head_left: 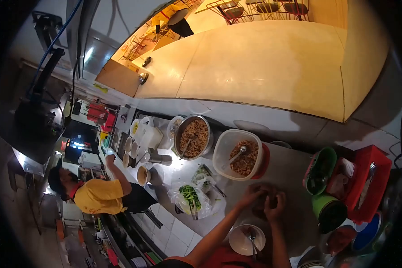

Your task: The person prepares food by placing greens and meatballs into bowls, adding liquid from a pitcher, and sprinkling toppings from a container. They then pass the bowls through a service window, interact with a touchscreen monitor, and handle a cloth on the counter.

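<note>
Both of your hands meet over the grey steel counter (290, 169), pressed around a small dark lump of food (260, 209) that sits between them. Your left hand (252, 194) curls its fingers over the lump's near side, and your right hand (275, 203) cups the other side, fingers bent and closed against it; what the lump is made of is too blurred to tell. Just below your wrists stands a white round bowl with a metal spoon (247, 239) in it. Beyond your hands are a clear plastic tub of brown mince (239, 154) and a round steel pot of the same mince (192, 136), and a clear bag of green leaves (190, 198) lies to one side. A person in a yellow shirt (98, 195) works farther along the counter.
</note>
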Tool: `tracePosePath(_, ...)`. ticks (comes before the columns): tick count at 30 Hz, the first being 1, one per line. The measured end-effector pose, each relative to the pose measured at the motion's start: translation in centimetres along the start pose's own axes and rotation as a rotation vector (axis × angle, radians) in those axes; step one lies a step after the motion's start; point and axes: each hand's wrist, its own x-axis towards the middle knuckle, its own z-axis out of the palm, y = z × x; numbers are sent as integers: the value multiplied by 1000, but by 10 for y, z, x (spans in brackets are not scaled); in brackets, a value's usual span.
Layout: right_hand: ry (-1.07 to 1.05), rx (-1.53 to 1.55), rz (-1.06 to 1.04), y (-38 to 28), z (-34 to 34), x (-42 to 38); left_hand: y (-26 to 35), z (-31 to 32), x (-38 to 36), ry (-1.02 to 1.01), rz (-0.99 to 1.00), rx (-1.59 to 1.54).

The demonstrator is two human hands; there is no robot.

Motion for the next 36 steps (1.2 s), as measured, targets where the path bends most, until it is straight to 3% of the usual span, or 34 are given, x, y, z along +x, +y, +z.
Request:
tracePosePath(2, -91, 50, 71, -5, -5, 5, -6, 0, 1, -25, -45, -5)
tracePosePath(9, -42, -27, 36, 1, -3, -3, -3, 3, -1, 3, 38, -17)
tracePosePath(11, -141, 39, 122, -7, -9, 5, 1, 4, -2, 29, -36, 34)
tracePosePath(21, -95, 102, 79, -9, -5, 9, 7, -2, 0, -43, -90, 142)
tracePosePath(24, -122, 107, 110, -5, -5, 6, -49, -3, 4, -7, -50, 69)
tracePosePath(25, -121, 70, 102, -4, -5, 6, -89, -4, 7, 112, -6, 146)
tracePosePath(26, -121, 34, 95, -4, -5, 5, -87, -2, 8, 232, 37, 222)
tracePosePath(27, -119, 32, 98, -4, -4, 5, -85, -2, 6, 228, 36, 222)
tracePosePath(29, -63, 53, 53, -4, -3, 5, -8, 3, 0, 78, 17, 166)
tracePosePath(36, -73, 70, 85, -8, -4, 7, -11, 8, -3, 138, 18, 201)
